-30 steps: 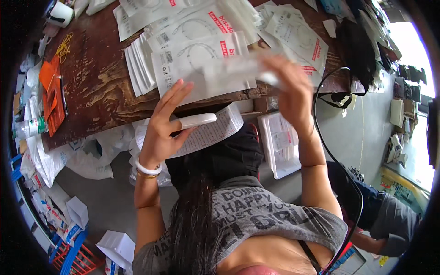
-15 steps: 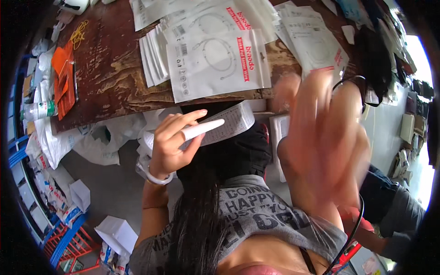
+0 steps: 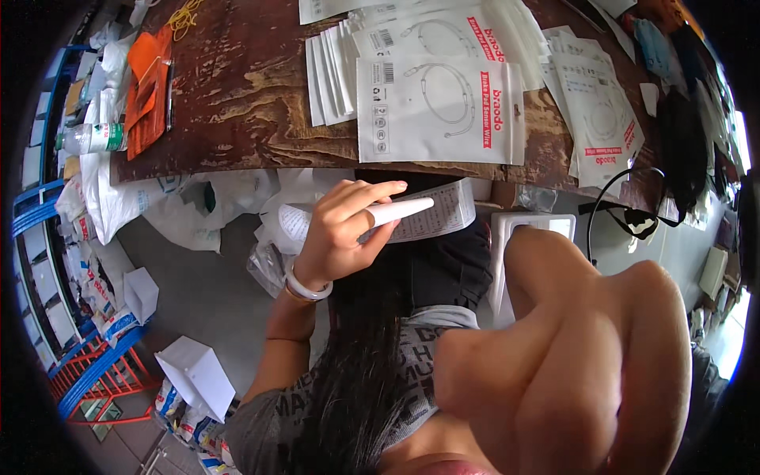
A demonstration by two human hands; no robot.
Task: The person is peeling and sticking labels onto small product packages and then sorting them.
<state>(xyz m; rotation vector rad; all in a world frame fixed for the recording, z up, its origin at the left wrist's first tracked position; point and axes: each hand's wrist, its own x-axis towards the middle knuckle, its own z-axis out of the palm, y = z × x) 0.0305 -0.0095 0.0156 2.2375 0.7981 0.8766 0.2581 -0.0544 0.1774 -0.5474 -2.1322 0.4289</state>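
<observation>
My left hand (image 3: 340,226) is held over my lap, palm side turned away, fingers apart and slightly bent. A white finger sleeve (image 3: 402,210) covers one of its fingers. Just behind those fingers lies a curved strip of printed labels (image 3: 443,207); I see no grip on it. My right hand (image 3: 570,356) looms very large at the lower right, close to the camera. Its fingers are curled, and their tips and anything between them are hidden. On the table's near edge rests a flat white packet (image 3: 435,111) printed with a looped cable.
More packets (image 3: 595,103) lie on the worn brown table (image 3: 245,111). Orange pouches (image 3: 148,95), a plastic bottle (image 3: 91,138) and yellow string (image 3: 184,17) are at its left. A white box (image 3: 195,376) stands on the floor. A black cable (image 3: 625,178) hangs at the right.
My right hand has come from in front of the table's edge down toward the camera, its fingers now curled. The view has shifted, so the table and my left hand appear further right.
</observation>
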